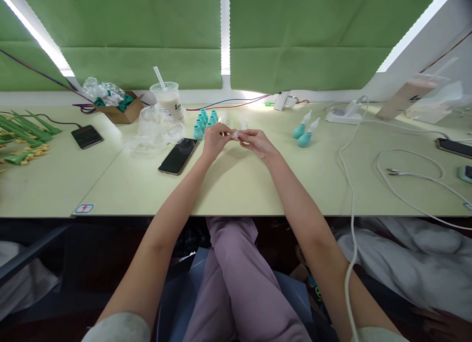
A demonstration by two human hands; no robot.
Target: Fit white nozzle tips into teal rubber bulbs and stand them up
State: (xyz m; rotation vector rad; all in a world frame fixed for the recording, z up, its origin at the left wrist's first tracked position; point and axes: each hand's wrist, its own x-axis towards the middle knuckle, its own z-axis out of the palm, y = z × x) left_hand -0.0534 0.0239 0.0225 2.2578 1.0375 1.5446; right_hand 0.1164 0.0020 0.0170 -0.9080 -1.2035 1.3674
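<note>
My left hand [217, 141] and my right hand [258, 142] meet over the table, fingertips pinched together on a small white plastic piece [236, 134]. Fingers cover most of it, so its exact kind is unclear. Just behind my left hand stands a cluster of several teal rubber bulbs [198, 132] with open necks, partly hidden by the hand. Small clear or whitish pieces [243, 124] lie behind my fingertips, hard to make out. To the right of my right hand, two teal bulbs [304, 139] have translucent pointed nozzles [314, 125] fitted and lie tilted on the table.
A black phone [178, 156], crumpled plastic bag [149, 128] and drink cup [167, 100] are left. Farther left are a cardboard box [125, 111], another phone [87, 136] and green items [25, 133]. White cables [348, 170], a power strip [343, 116] and another cup [405, 97] are right.
</note>
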